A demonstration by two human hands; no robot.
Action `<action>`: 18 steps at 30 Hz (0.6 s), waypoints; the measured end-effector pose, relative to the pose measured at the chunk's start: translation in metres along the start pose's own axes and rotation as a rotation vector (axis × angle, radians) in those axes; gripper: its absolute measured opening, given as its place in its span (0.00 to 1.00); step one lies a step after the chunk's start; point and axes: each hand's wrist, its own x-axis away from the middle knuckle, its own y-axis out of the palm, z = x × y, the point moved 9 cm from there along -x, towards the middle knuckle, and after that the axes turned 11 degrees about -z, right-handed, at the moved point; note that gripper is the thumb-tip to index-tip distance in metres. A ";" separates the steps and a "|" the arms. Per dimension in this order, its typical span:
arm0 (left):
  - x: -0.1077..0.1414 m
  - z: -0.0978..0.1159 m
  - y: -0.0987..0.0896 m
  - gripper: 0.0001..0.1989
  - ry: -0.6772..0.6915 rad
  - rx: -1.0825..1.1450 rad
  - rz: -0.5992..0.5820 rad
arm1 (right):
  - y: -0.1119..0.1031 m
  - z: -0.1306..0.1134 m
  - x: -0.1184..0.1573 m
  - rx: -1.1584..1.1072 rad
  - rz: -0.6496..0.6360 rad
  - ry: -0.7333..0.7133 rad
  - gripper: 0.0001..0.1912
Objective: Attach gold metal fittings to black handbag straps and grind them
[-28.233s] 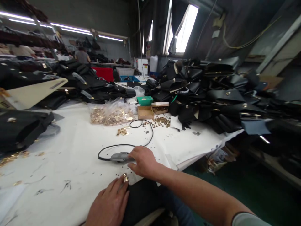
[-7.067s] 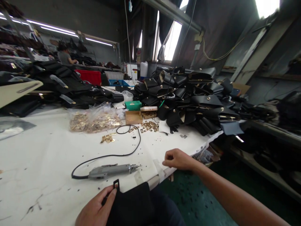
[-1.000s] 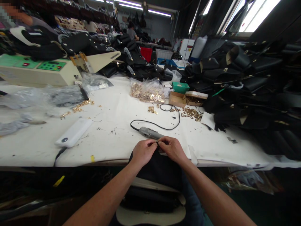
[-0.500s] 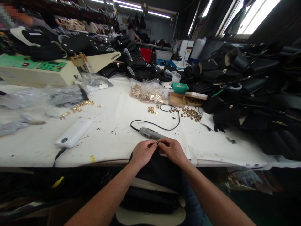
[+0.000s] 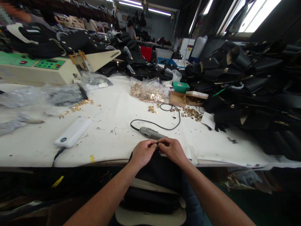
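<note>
My left hand [image 5: 141, 153] and my right hand [image 5: 172, 150] meet at the near edge of the white table [image 5: 113, 131]. Both pinch a small dark fitting at the top of a black bag [image 5: 160, 171] that lies in my lap. The fingertips of the two hands touch over that fitting, which is mostly hidden. A grey electric screwdriver [image 5: 150, 133] with a black cord [image 5: 164, 124] lies on the table just beyond my fingers, not held.
A white power bank [image 5: 72, 132] lies at left. Clear bags of gold hardware [image 5: 147, 91], cardboard boxes [image 5: 185, 99] and loose gold clips [image 5: 191, 113] sit farther back. Stacked black bags [image 5: 242, 81] fill the right. A beige machine [image 5: 47, 69] stands at far left; people work behind.
Over the last second my hands have stayed at the bag's top with almost no motion. Seconds earlier my right hand was off to the right and only the left held the bag.
</note>
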 end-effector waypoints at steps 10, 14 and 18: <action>0.000 0.000 0.000 0.12 0.001 0.023 0.008 | 0.001 -0.002 -0.001 -0.013 0.003 -0.012 0.11; 0.000 0.000 -0.001 0.12 -0.003 0.034 0.013 | 0.000 -0.003 -0.002 0.021 0.007 -0.021 0.11; -0.001 0.000 -0.001 0.13 0.001 0.041 0.006 | -0.001 -0.006 -0.001 0.048 0.029 -0.041 0.10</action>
